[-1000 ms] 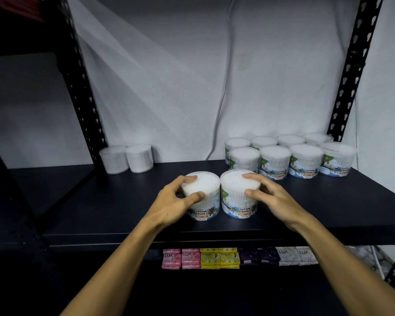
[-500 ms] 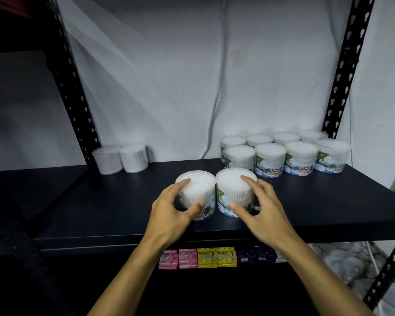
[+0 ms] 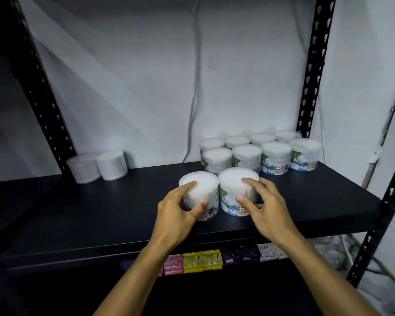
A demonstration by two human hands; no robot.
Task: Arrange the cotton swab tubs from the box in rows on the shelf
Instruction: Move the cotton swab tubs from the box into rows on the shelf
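Two round cotton swab tubs stand side by side on the black shelf [image 3: 100,215], near its middle. My left hand [image 3: 178,215] grips the left tub [image 3: 203,185], thumb on its front and fingers over its lid. My right hand [image 3: 267,208] holds the right tub [image 3: 233,179] the same way. Just behind them, at the back right, several more tubs [image 3: 276,156] stand in two rows. Two plain tubs [image 3: 98,165] stand apart at the back left by the upright.
Black perforated uprights [image 3: 310,71] frame the shelf at left and right. A white wall with a hanging cable [image 3: 195,87] closes the back. Below the shelf, a row of soap packs [image 3: 202,260] in pink, yellow, purple and white lines the lower level.
Both hands have pushed the two tubs back along the shelf, closer to the rows at the back right. My right hand has shifted its grip further around its tub.
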